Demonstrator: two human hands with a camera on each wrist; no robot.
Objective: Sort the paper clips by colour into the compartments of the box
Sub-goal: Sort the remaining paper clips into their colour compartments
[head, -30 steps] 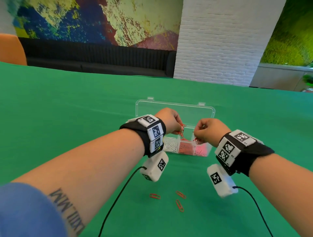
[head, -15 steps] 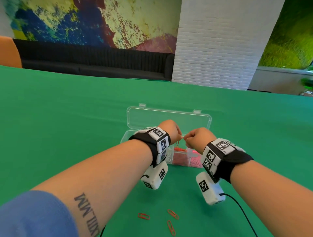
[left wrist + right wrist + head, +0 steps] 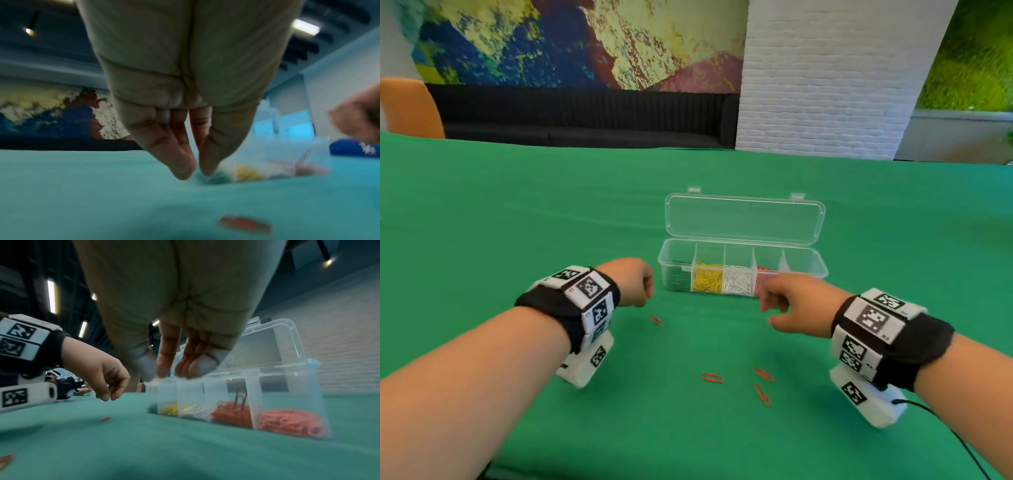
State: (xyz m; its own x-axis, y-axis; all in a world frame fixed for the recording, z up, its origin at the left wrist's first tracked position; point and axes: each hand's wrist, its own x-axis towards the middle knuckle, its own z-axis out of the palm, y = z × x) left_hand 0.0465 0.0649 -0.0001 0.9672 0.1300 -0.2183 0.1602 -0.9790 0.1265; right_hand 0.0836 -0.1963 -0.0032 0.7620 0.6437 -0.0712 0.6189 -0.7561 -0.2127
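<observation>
A clear box [image 3: 821,271] stands open on the green table, its lid [image 3: 744,219] tipped back. Its compartments hold green, yellow [image 3: 707,281], white [image 3: 738,284], red [image 3: 231,414] and pink [image 3: 287,420] paper clips. One red clip [image 3: 241,396] stands upright in the red compartment. My left hand [image 3: 645,298] hangs just left of the box, fingers pointing down and holding nothing. A red clip [image 3: 655,320] lies on the cloth just below it. My right hand [image 3: 767,311] hovers before the box's right end, fingers relaxed and empty. Three more red clips [image 3: 762,394] lie closer to me.
The green cloth [image 3: 517,222] runs wide on all sides of the box. A cable [image 3: 962,442] trails from my right wrist camera. Beyond the far table edge stand a black sofa [image 3: 585,116], an orange chair [image 3: 410,106] and a white brick pillar [image 3: 825,85].
Both hands have drawn back from over the red compartment and moved apart. The red clips they pinched are gone from the fingers. One red clip now lies under my left hand.
</observation>
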